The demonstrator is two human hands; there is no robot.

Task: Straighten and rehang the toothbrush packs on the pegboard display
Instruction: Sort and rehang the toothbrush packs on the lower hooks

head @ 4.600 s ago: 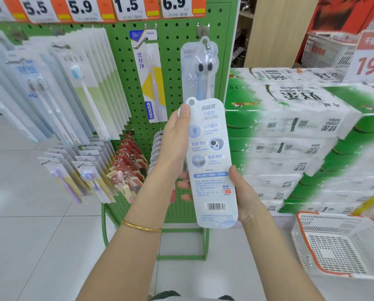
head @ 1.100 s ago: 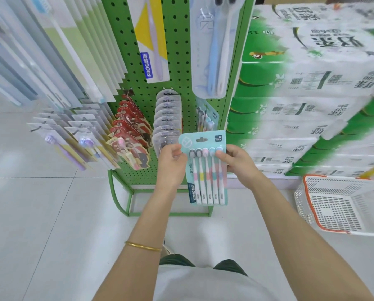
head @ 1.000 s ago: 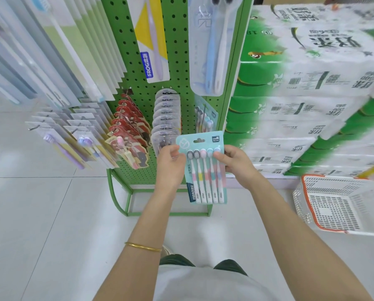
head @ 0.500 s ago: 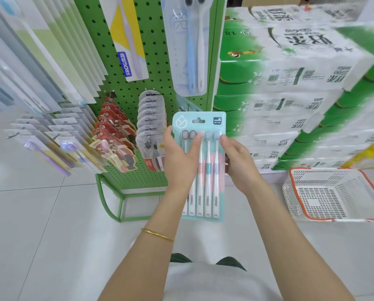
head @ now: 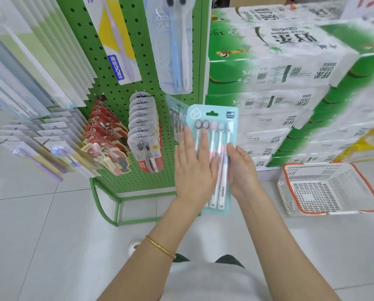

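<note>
One toothbrush pack (head: 214,118) is held upright just in front of the lower right of the pegboard (head: 120,101), off any peg. It is gripped along its right edge by the right hand (head: 242,170), thumb laid on the front. The left hand (head: 194,168) is pressed flat across its face, fingers straight and together. The straightening step appears to be in hand; rehanging is not yet done. For the next move, the hang slot (head: 212,114) would need to be raised and lined up with the peg that carries the similar packs (head: 174,118) just behind. Five brushes are counted in the held pack, and one basket (head: 325,187) is seen on the floor.
</note>
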